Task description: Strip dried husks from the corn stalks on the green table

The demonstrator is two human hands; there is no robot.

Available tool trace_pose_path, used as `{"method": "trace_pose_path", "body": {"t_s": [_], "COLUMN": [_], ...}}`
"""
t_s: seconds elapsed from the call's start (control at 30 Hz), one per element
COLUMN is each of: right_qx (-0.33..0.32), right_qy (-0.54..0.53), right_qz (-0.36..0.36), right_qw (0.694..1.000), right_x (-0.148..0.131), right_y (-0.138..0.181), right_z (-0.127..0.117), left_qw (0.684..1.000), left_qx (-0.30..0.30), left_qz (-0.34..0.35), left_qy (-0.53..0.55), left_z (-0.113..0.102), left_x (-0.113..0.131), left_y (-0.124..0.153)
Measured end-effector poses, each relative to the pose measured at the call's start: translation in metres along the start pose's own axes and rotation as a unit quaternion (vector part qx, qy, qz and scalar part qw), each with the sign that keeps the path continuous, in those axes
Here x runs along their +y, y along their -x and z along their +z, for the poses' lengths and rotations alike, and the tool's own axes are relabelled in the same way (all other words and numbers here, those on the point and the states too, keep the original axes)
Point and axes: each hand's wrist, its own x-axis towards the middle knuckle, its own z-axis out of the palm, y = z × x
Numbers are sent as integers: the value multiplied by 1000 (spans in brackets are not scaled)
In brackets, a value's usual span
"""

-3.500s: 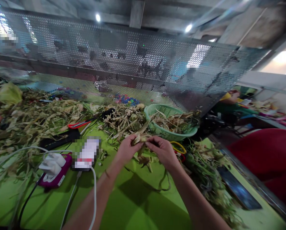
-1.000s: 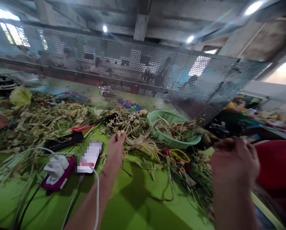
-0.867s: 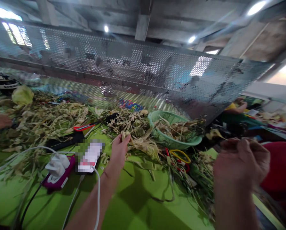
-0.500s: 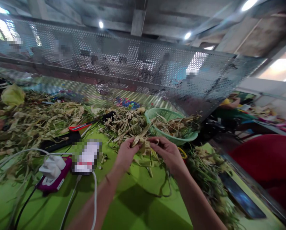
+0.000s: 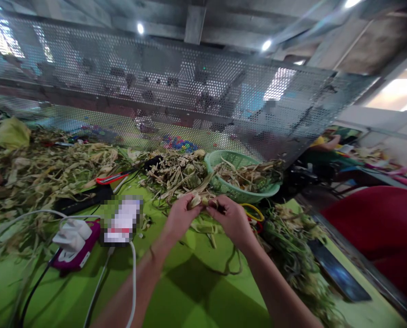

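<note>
My left hand [image 5: 180, 216] and my right hand [image 5: 230, 218] meet at mid-table over the green cloth [image 5: 196, 291]. Both are closed, pinching a small pale dried plant piece [image 5: 197, 200] between their fingertips. Just beyond them lies a heap of dried husks and stems [image 5: 176, 173]. A green plastic basket [image 5: 237, 191] filled with more dried plant strips stands behind my right hand.
A phone [image 5: 121, 221] on a white cable and a purple power bank with a white plug [image 5: 74, 241] lie at left. Red-handled scissors [image 5: 113, 176] rest among husks. A dark phone [image 5: 336, 273] lies at right by a green stem pile [image 5: 292, 241]. A perforated metal screen [image 5: 190, 100] backs the table.
One second ago my right hand was out to the right, away from the table. It has come back to meet my left hand, and both now pinch the same plant piece.
</note>
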Motion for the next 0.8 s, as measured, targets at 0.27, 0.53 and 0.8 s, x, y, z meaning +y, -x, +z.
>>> {"method": "trace_pose_path", "body": {"t_s": [0.27,0.53,0.8], "right_qx": [5,5,43], "right_qy": [66,92,132], "right_qz": [-28,-26,-28], "right_qw": [997,995,990], "right_x": [-7,-7,-14], "right_y": [2,2,4], "right_z": [-1,1,9], "left_qw": [998,995,992], "left_qx": [14,15,20], "left_qz": [10,36,39], "left_qy": [-59,-94,-117], "left_z": [4,4,5], "left_x": [5,0,-4], "left_y": [4,5,3]}}
